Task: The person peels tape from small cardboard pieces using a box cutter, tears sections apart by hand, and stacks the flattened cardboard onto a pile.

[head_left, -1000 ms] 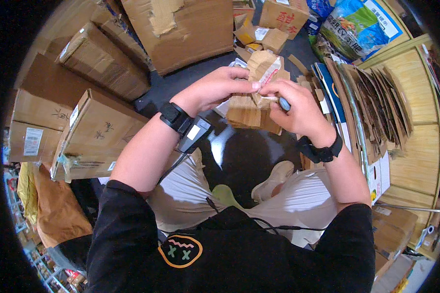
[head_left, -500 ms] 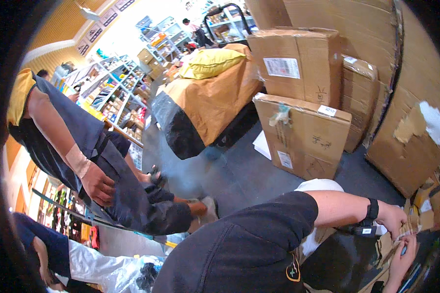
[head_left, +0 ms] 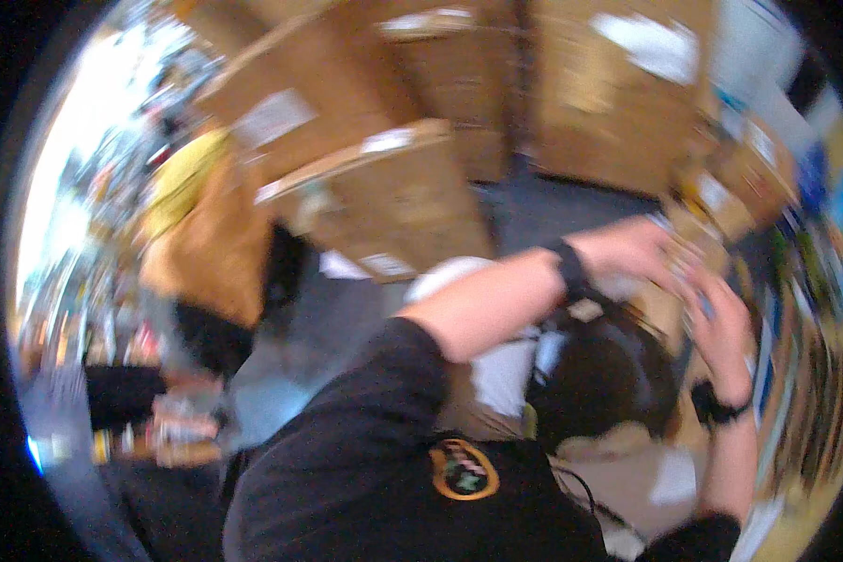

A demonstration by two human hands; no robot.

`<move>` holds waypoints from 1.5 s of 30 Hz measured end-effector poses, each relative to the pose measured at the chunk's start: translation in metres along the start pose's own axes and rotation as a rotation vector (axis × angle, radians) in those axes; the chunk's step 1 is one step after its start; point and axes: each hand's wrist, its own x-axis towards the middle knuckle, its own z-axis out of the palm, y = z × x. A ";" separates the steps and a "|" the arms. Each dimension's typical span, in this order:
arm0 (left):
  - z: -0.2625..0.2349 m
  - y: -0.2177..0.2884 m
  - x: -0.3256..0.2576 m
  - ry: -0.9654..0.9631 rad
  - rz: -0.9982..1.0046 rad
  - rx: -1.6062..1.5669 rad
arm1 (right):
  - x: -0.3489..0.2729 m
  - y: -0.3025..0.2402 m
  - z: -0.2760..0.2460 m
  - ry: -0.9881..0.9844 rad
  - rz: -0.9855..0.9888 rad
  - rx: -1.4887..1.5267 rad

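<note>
My left hand (head_left: 632, 251), with a dark band on its wrist, reaches across to the right side of the view. Its fingers bend inward and meet the fingertips of my right hand (head_left: 723, 328), which also has a dark band. Both hands are closed over a brown cardboard piece (head_left: 660, 311), partly hidden beneath them. A small bluish spot (head_left: 706, 305) shows at my right fingers, too blurred to name. What lies between the fingertips cannot be made out.
Large cardboard boxes (head_left: 384, 201) stand ahead on the dark floor, with a taller carton (head_left: 609, 112) behind. Upright cardboard sheets (head_left: 806, 403) line the right side. An orange-brown covered load (head_left: 211, 244) with a yellow sack (head_left: 185, 178) stands at left. A dark rounded object (head_left: 599, 379) lies below my hands.
The view has swung to the right, and everything is blurred. The boxes now appear further left, and my hands nearer the middle. My hands remain close together at the cardboard.
</note>
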 end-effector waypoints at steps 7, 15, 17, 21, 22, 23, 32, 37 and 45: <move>0.034 0.011 0.046 -0.079 -0.208 0.204 | -0.022 0.031 -0.031 0.026 0.263 -0.081; 0.055 0.004 0.043 -0.174 -0.279 0.138 | -0.039 0.049 -0.060 0.298 0.454 -0.056; 0.058 0.001 0.046 -0.208 -0.265 0.175 | -0.045 0.073 -0.077 0.375 0.601 -0.201; 0.058 0.006 0.046 -0.260 -0.291 0.267 | -0.065 0.118 -0.097 0.645 0.717 -0.422; 0.057 0.005 0.046 -0.282 -0.316 0.296 | -0.071 0.129 -0.106 0.746 0.767 -0.464; 0.056 0.001 0.047 -0.290 -0.310 0.289 | -0.082 0.144 -0.120 0.826 0.725 -0.483; 0.047 -0.019 0.061 0.055 -0.079 0.066 | -0.069 0.096 -0.072 0.045 0.654 0.151; 0.053 -0.006 0.051 0.046 -0.016 0.328 | -0.040 0.051 -0.035 0.082 0.700 0.462; 0.061 0.002 0.065 0.049 -0.081 0.127 | -0.048 0.073 -0.038 0.061 0.653 0.416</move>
